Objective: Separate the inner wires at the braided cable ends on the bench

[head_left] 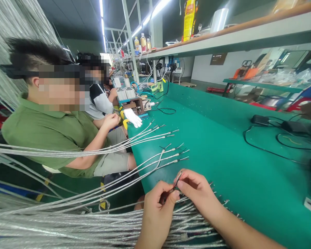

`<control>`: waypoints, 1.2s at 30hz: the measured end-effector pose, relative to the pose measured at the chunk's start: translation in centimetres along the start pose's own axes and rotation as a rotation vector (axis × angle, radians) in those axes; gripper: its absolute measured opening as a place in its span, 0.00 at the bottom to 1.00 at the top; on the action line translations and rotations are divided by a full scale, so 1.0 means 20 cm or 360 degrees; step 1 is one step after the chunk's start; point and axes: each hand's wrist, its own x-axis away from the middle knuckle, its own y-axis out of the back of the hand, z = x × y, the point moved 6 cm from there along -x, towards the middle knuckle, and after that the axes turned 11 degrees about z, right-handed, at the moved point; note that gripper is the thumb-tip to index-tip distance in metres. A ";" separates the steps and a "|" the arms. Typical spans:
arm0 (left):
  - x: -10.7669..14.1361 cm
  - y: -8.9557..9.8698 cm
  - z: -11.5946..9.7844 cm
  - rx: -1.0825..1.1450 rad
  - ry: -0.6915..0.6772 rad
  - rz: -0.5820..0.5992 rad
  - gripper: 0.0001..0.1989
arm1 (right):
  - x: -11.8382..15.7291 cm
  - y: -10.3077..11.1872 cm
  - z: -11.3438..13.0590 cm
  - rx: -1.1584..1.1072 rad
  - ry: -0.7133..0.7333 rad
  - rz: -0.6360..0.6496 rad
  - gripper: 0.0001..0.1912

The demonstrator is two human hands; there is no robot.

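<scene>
My left hand (159, 207) pinches a cable (178, 180) just below its stripped end, thumb against the curled fingers. My right hand (197, 188) is closed on the thin wires at the tip of the same cable, fingertips close to the left ones. Dark strands and a pale bit of the end show between the fingers; the rest is hidden. Under both hands lies a thick bundle of silvery braided cables (114, 224). Farther left, several separate cables (155, 160) reach over the table edge, their stripped ends resting on the green tabletop (223, 152).
A person in a green shirt (52, 135) sits at the left, with others beyond. A small bench machine (134, 102) and a white glove (133, 117) are at the table's far end. Black adapters with cords (260, 120) lie right. A shelf (223, 39) runs above.
</scene>
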 end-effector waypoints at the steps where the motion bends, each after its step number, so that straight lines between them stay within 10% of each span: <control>1: 0.00 0.00 0.00 -0.0016 -0.0009 0.0001 0.11 | 0.00 0.00 0.00 -0.0006 0.0002 0.0014 0.09; 36: 0.02 -0.02 -0.01 -0.0395 -0.0280 -0.0054 0.11 | -0.02 -0.03 -0.02 0.0173 -0.0123 0.0063 0.23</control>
